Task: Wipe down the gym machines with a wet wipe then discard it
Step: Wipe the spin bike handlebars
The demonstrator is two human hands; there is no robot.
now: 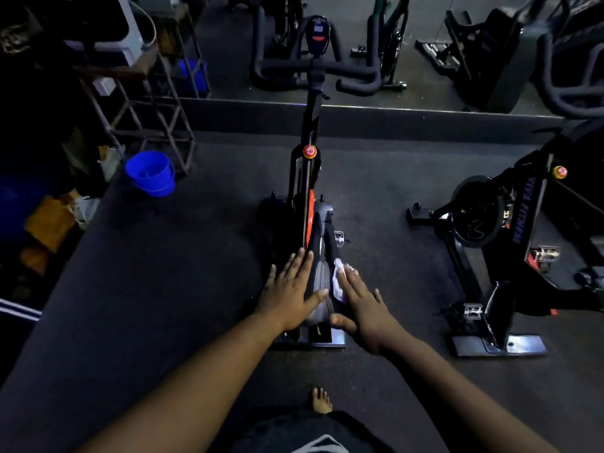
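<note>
Dark rubber floor [163,289] spreads under me, dimly lit. Across the top of the frame runs a wall mirror [425,44] above a low grey ledge [408,120]. At upper left stands a metal rack [147,103], cluttered. A blue bucket [151,173] sits on the floor beside it, at left centre.

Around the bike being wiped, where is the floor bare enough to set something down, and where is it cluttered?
Bare dark floor lies between the blue bucket and the centre bike, and between that bike and the right bike. Crowded: the far left, by the metal rack and bags.
</note>
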